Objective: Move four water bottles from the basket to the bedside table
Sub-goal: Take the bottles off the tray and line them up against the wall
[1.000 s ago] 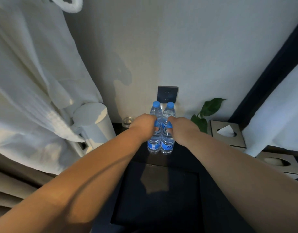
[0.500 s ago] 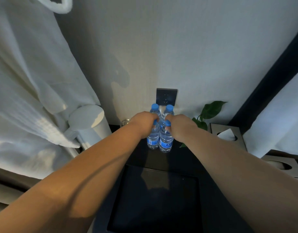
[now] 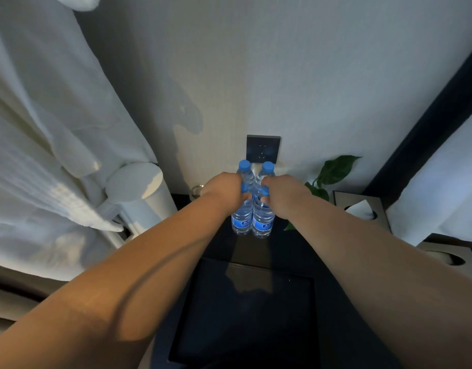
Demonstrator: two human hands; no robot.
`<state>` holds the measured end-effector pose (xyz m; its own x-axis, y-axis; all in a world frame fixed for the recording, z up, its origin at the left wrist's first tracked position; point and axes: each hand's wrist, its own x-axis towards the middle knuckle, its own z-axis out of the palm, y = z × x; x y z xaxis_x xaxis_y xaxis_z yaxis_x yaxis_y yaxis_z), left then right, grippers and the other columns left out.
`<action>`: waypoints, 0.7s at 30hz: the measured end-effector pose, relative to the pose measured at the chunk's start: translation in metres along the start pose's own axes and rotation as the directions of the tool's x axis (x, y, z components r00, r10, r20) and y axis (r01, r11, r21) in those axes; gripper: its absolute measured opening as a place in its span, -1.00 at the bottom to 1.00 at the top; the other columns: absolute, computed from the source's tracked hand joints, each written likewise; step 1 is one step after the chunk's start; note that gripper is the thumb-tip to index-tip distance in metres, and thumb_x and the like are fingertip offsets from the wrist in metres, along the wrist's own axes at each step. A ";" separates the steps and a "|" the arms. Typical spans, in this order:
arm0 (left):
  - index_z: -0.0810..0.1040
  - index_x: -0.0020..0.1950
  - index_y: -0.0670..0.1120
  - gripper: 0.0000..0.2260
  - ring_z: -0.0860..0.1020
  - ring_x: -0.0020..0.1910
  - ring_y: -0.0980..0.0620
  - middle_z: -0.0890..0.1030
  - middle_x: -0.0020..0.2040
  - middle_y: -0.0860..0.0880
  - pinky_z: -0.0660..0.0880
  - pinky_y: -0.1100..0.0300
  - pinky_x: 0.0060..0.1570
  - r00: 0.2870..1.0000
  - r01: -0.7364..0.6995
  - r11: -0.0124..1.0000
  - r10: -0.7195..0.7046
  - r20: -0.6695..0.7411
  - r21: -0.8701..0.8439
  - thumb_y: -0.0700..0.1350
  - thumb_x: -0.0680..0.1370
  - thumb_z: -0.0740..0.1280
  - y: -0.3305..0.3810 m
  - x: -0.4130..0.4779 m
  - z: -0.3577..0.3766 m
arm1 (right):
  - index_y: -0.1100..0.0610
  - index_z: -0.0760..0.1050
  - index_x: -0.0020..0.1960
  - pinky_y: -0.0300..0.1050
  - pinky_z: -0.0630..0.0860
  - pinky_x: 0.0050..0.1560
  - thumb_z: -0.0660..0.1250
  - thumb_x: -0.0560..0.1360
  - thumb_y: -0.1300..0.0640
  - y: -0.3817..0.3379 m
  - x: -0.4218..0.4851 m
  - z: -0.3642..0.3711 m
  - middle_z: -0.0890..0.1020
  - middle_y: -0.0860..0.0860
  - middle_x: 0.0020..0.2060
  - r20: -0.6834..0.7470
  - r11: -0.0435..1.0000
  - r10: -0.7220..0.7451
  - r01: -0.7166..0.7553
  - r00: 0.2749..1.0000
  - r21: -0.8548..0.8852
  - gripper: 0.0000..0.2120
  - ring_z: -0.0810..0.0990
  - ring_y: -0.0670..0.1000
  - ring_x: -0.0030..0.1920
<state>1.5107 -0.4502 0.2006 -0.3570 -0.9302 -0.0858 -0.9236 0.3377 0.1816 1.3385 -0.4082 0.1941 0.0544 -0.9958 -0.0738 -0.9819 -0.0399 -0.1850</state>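
Little moved; left hand (image 3: 224, 191), right hand (image 3: 284, 195) grips clamped on front bottles (image 3: 241, 222), seemingly on bedside table (image 3: 256, 249).

We see the front left bottle (image 3: 241, 220) and the front right bottle (image 3: 262, 222) side by side, upright on the dark bedside table (image 3: 256, 247). At their 12 o'clock stand the back left bottle (image 3: 245, 167) and the back right bottle (image 3: 268, 168), close behind. All four are clear with blue caps. The front two show blue labels.

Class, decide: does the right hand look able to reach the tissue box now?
Probably not yet: the right hand grips the front right bottle. The tissue box sits nearby, only plant leaves between.
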 end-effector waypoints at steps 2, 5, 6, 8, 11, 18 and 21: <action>0.56 0.06 -0.08 -0.80 0.54 -0.15 -0.05 0.62 -0.03 -0.09 0.43 0.10 -0.19 1.000 0.024 1.000 -0.024 0.017 0.013 0.03 0.57 0.38 0.003 -0.001 0.000 | 0.04 0.48 0.25 -0.08 0.44 -0.12 0.35 0.60 0.08 -0.001 -0.001 0.000 0.60 0.07 0.06 -0.002 1.000 0.009 -0.009 1.000 0.000 -0.77 0.50 0.05 -0.08; 0.57 0.14 -0.10 -0.82 0.57 -0.07 -0.09 0.61 0.02 -0.11 0.46 0.09 -0.14 0.999 -0.005 0.999 0.003 0.045 0.038 -0.06 0.58 0.36 0.004 -0.002 -0.002 | 0.03 0.47 0.33 -0.07 0.46 -0.09 0.34 0.61 0.08 -0.002 -0.002 -0.002 0.59 0.08 0.11 0.004 0.999 0.020 -0.020 1.000 0.026 -0.70 0.51 0.06 -0.04; 0.55 0.17 -0.09 -0.81 0.57 -0.04 -0.11 0.61 0.03 -0.12 0.47 0.07 -0.12 0.998 -0.026 0.999 0.024 0.049 0.044 -0.07 0.59 0.35 0.003 -0.003 -0.003 | 0.03 0.45 0.35 -0.06 0.46 -0.08 0.34 0.61 0.08 -0.002 -0.003 -0.001 0.59 0.08 0.12 0.006 0.999 0.023 -0.023 1.000 0.033 -0.68 0.52 0.07 -0.03; 0.52 0.20 -0.06 -0.80 0.55 -0.07 -0.10 0.60 0.04 -0.12 0.49 0.06 -0.11 0.996 -0.070 0.997 0.067 0.056 0.043 -0.07 0.59 0.34 -0.001 -0.003 -0.005 | 0.02 0.43 0.37 -0.06 0.46 -0.12 0.32 0.62 0.08 -0.001 -0.004 0.000 0.59 0.07 0.08 0.009 0.999 0.034 -0.035 0.999 0.029 -0.67 0.52 0.06 -0.07; 0.48 0.28 0.00 -0.72 0.47 -0.13 -0.06 0.59 0.05 -0.11 0.40 0.09 -0.17 0.990 -0.127 0.991 0.124 0.070 0.030 -0.12 0.57 0.35 -0.006 -0.003 -0.004 | 0.02 0.41 0.41 -0.02 0.55 -0.07 0.31 0.64 0.03 -0.001 -0.005 -0.002 0.59 0.08 0.08 0.022 0.998 0.063 -0.063 0.998 0.015 -0.64 0.57 0.07 -0.03; 0.48 0.28 -0.04 -0.68 0.50 -0.14 -0.04 0.61 0.05 -0.09 0.41 0.08 -0.19 1.000 0.015 0.998 -0.015 0.008 -0.056 0.04 0.58 0.37 0.001 -0.010 0.000 | 0.05 0.39 0.44 0.04 0.60 0.05 0.31 0.65 0.03 -0.005 -0.004 -0.002 0.61 0.10 0.10 0.040 0.998 0.068 -0.068 0.997 -0.007 -0.62 0.60 0.10 0.03; 0.57 0.13 -0.10 -0.75 0.58 -0.10 -0.06 0.63 0.00 -0.09 0.50 0.08 -0.15 0.996 0.092 0.995 -0.091 0.025 -0.043 0.06 0.59 0.35 0.007 -0.007 -0.003 | 0.05 0.40 0.41 0.03 0.59 0.03 0.30 0.65 0.04 -0.006 -0.004 -0.002 0.60 0.11 0.11 0.040 0.997 0.070 -0.069 0.997 -0.034 -0.65 0.59 0.10 0.04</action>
<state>1.5071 -0.4416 0.2051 -0.2745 -0.9533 -0.1263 -0.9457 0.2439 0.2150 1.3442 -0.4046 0.1973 -0.0078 -0.9921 -0.1255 -0.9890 0.0262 -0.1457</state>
